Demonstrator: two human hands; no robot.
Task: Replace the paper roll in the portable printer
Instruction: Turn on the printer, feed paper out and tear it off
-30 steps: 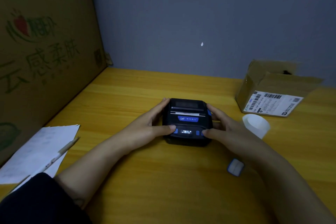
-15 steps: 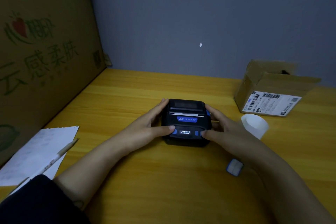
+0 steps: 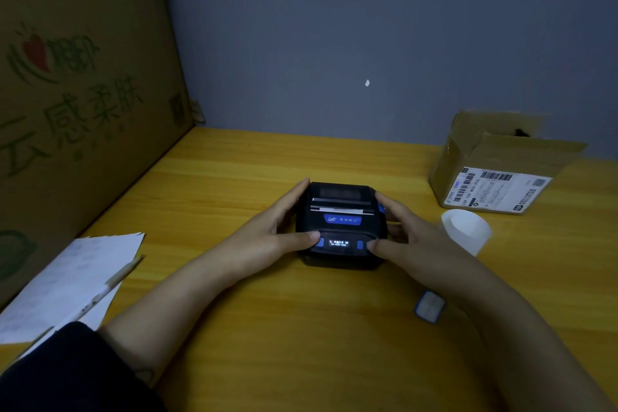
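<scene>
A small black portable printer (image 3: 341, 211) with blue buttons and a lit display sits in the middle of the wooden table (image 3: 301, 328). Its lid is closed and a strip of white paper shows at the slot. My left hand (image 3: 267, 231) clasps its left side, thumb resting by the left blue button. My right hand (image 3: 411, 237) clasps the right side, thumb by the right blue button. A white paper roll (image 3: 466, 232) stands on the table just right of my right hand.
An opened cardboard parcel (image 3: 495, 170) with a shipping label stands at the back right. A small blue-edged square object (image 3: 429, 306) lies under my right forearm. White sheets (image 3: 63, 281) and a pen (image 3: 113, 281) lie at the left. A big carton (image 3: 77, 104) walls the left side.
Nothing has visibly changed apart from a slight shift of the camera; both hands stay on the printer.
</scene>
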